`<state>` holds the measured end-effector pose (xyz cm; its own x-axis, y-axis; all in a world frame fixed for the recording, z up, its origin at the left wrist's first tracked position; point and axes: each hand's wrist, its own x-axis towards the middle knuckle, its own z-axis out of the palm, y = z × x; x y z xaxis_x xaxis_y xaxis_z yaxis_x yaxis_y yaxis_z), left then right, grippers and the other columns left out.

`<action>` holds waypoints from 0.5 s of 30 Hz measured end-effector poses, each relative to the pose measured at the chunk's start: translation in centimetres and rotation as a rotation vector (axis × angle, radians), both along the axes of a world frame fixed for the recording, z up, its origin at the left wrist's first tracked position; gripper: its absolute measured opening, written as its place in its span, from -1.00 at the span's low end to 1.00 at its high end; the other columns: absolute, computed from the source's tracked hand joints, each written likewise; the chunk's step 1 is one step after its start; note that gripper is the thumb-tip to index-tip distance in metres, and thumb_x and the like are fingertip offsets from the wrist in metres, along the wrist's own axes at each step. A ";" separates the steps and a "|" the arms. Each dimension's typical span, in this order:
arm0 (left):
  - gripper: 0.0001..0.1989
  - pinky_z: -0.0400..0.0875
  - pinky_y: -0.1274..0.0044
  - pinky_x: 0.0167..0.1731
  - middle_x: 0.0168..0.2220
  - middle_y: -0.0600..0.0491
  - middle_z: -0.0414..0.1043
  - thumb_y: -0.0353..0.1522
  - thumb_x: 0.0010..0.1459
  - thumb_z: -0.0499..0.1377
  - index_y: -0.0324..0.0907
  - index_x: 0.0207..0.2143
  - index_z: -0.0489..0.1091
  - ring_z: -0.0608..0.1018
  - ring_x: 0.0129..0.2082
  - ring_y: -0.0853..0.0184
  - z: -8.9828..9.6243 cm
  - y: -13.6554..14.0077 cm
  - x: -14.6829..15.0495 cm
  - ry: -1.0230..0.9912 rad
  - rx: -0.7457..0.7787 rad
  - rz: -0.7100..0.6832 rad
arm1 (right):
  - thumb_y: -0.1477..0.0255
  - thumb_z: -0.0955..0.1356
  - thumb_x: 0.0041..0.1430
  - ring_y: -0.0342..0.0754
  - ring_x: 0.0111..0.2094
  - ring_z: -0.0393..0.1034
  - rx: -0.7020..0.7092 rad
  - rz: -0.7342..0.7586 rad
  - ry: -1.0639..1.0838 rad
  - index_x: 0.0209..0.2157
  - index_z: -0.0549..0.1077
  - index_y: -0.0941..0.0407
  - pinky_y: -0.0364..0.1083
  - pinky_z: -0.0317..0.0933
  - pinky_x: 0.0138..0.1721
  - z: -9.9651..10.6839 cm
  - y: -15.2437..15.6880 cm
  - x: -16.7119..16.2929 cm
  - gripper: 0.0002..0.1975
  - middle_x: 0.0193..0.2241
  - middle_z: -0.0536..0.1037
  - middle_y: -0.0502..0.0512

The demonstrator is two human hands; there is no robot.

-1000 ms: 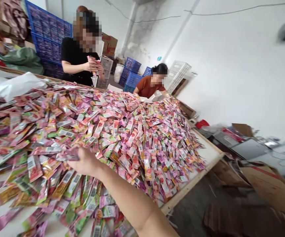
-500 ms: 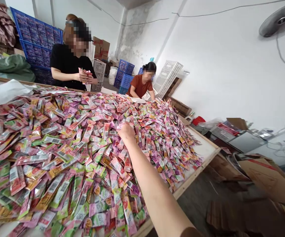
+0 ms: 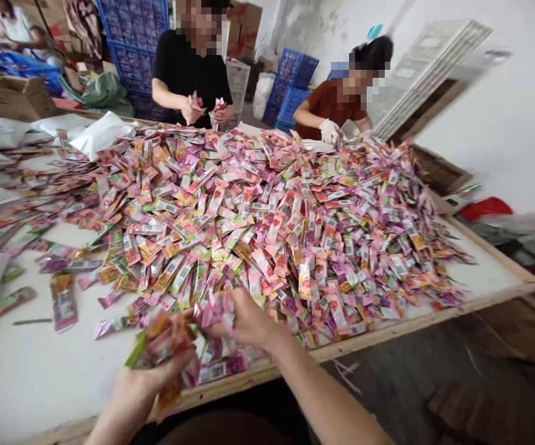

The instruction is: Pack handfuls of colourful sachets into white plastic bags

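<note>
A heap of small stick sachets [image 3: 267, 228] in pink, green, orange and purple spreads over the table. At the near edge, my left hand [image 3: 138, 386] is closed around a bundle of sachets [image 3: 168, 340] that fan out above the fingers. Beside it, my right hand [image 3: 251, 318] grips a few pink and purple sachets [image 3: 216, 309], close against the left hand's bundle. Both hands are somewhat blurred, and the right fingertips are partly hidden by the sachets. Below the hands lies a loose purple sachet [image 3: 223, 369] by the wooden edge.
Across the table, a person in black [image 3: 193, 80] holds sachets, and a person in a rust-coloured top [image 3: 327, 105] with a white glove bends over the heap. White bags [image 3: 103, 133] lie at the left. A wooden rim [image 3: 351, 349] borders the white tabletop [image 3: 63, 371].
My view has swung down and left. My right hand has come back from the heap towards me with sachets, and my left hand has entered view holding a bundle.
</note>
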<state>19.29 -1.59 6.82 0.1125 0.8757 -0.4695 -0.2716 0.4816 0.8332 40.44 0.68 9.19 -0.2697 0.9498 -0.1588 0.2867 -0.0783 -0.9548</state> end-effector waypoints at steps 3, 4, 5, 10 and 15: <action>-0.37 0.52 0.35 -0.09 -0.11 -0.08 0.60 -0.37 -0.38 0.53 -0.19 -0.14 0.53 0.58 -0.08 -0.01 -0.7 -0.1 0.7 -0.002 0.016 -0.017 | 0.50 0.40 0.00 -0.09 -0.43 0.40 -0.119 -0.049 0.129 -0.39 0.47 0.11 -0.14 0.23 -0.39 -1.8 -2.5 -3.1 -0.93 -0.48 0.49 -0.07; -0.40 0.53 0.35 -0.11 -0.12 -0.08 0.61 -0.37 -0.37 0.52 -0.20 -0.15 0.53 0.60 -0.10 -0.01 -0.8 0.0 1.0 0.002 0.010 0.005 | 0.52 0.41 -0.02 -0.06 -0.37 0.43 -0.137 -0.084 0.155 -0.31 0.49 0.10 -0.12 0.27 -0.32 -2.1 -2.9 -3.5 -0.83 -0.42 0.53 -0.06; -0.41 0.54 0.36 -0.13 -0.13 -0.08 0.61 -0.37 -0.36 0.51 -0.20 -0.16 0.53 0.60 -0.12 0.00 -0.9 0.0 1.2 0.004 -0.002 0.036 | 0.51 0.43 -0.03 -0.02 -0.30 0.47 -0.155 -0.121 0.186 -0.20 0.49 0.08 -0.08 0.31 -0.24 -2.3 -3.0 -3.7 -0.72 -0.33 0.56 -0.03; -0.20 0.55 0.33 -0.13 -0.09 -0.03 0.61 -0.37 -0.38 0.50 -0.12 0.03 0.43 0.59 -0.05 -0.01 -0.9 -0.5 1.3 -0.101 -0.067 0.063 | 0.16 0.52 -0.01 0.14 -0.09 0.49 -0.280 -0.355 0.452 -0.10 0.48 0.06 0.09 0.32 -0.01 -2.7 -3.3 -4.7 -0.54 -0.20 0.60 0.11; -0.17 0.52 0.29 -0.06 -0.09 -0.04 0.61 -0.32 -0.37 0.51 -0.14 0.07 0.40 0.57 -0.02 -0.05 -0.8 -1.4 1.7 -0.116 -0.073 0.021 | 0.01 0.52 -0.09 0.11 -0.15 0.52 -0.290 -0.414 0.716 -0.22 0.48 0.11 0.10 0.31 0.03 -3.8 -3.5 -7.4 -0.47 -0.28 0.60 0.09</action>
<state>21.01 -3.04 6.00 0.1512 0.8425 -0.5170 -0.3749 0.5328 0.7587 33.01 -2.85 5.39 -0.0400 0.9419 -0.3335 -0.4794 -0.3110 -0.8207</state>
